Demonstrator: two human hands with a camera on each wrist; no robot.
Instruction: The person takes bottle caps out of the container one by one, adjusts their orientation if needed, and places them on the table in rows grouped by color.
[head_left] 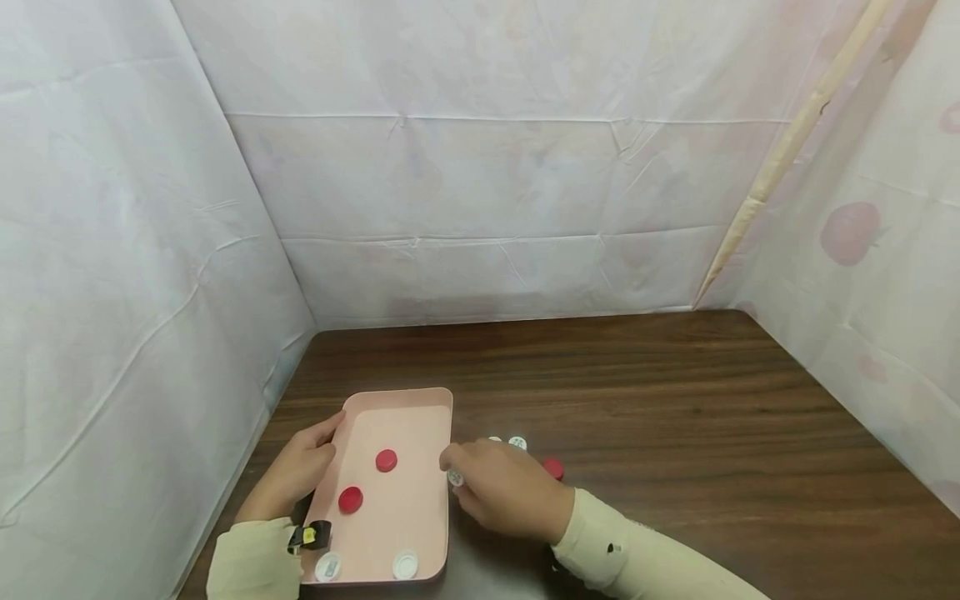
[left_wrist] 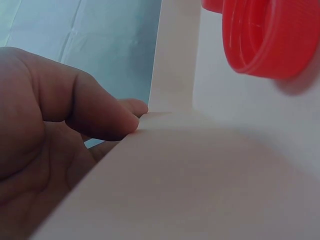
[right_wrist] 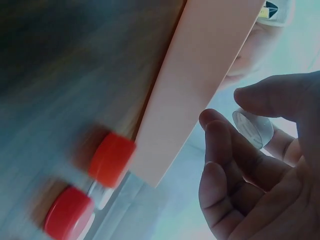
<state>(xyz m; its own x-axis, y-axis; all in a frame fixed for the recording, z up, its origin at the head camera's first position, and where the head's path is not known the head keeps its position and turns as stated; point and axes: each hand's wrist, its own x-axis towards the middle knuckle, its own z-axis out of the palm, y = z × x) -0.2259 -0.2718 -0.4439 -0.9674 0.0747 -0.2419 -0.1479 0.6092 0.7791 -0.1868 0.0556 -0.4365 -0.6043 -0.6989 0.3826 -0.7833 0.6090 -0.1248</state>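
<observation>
A shallow pink tray point(head_left: 408, 421) lies on the table; in it are two red bottle caps point(head_left: 386, 460) and two white bottle caps point(head_left: 405, 565). My left hand point(head_left: 291, 471) grips the tray's left side, its thumb at the rim in the left wrist view. With its fingers, my right hand point(head_left: 510, 492) holds a white bottle cap point(right_wrist: 253, 129), also visible in the head view beside the tray's right rim. Behind the right hand, a red bottle cap point(head_left: 553, 467) and white bottle caps point(head_left: 517, 442) lie on the table, partly hidden by it.
The dark wooden table point(head_left: 675, 400) extends to the right. White cloth point(head_left: 480, 183) hangs at the back and on both sides, and a pale pole point(head_left: 780, 167) slants down at the back right corner.
</observation>
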